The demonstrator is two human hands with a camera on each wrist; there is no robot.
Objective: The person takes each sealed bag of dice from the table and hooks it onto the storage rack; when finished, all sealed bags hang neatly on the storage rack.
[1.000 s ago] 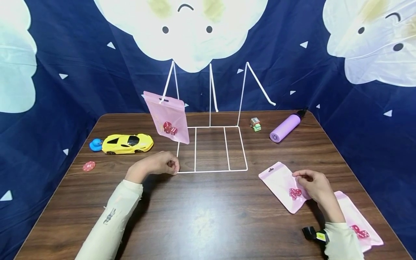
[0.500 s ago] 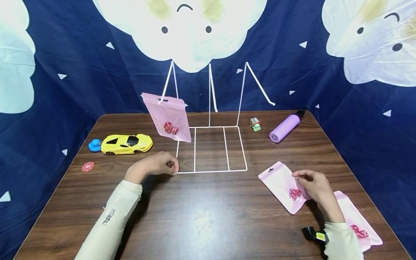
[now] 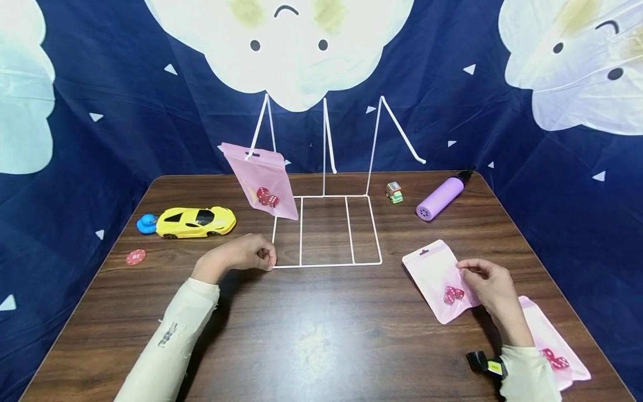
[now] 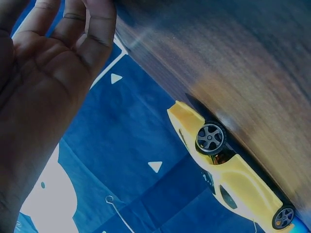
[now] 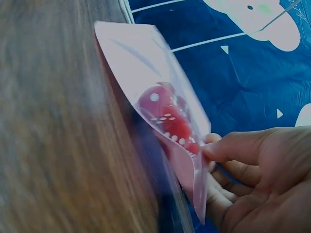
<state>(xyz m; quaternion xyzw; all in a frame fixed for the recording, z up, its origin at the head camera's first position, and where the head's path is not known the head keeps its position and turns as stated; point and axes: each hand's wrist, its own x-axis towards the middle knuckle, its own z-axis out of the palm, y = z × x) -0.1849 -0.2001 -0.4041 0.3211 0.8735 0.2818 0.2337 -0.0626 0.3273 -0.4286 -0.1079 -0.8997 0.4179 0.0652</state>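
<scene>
At the front left corner of a white wire rack [image 3: 326,265], my left hand [image 3: 240,254] holds the frame with curled fingers. In the left wrist view the fingertips are cut off by the top edge. A pink zip bag [image 3: 258,170] with red dice hangs by its slot on the rack's left arm. On the right, my right hand [image 3: 494,290] pinches the side edge of a second pink zip bag [image 3: 429,271], thumb on its face. Red dice [image 5: 170,116] show through the film in the right wrist view, where the bag tilts up from the tabletop.
A third pink bag [image 3: 540,329] lies partly under the right forearm. A yellow toy car [image 3: 196,222], blue duck [image 3: 147,224] and red chip [image 3: 135,257] are at left. Behind the right hand are a tiny toy truck [image 3: 394,192] and a purple pump [image 3: 441,198].
The bag at my right hand has turned and risen slightly, its slotted end shifting away from me. The hanging bag sways a little to the right. My left hand stays put.
</scene>
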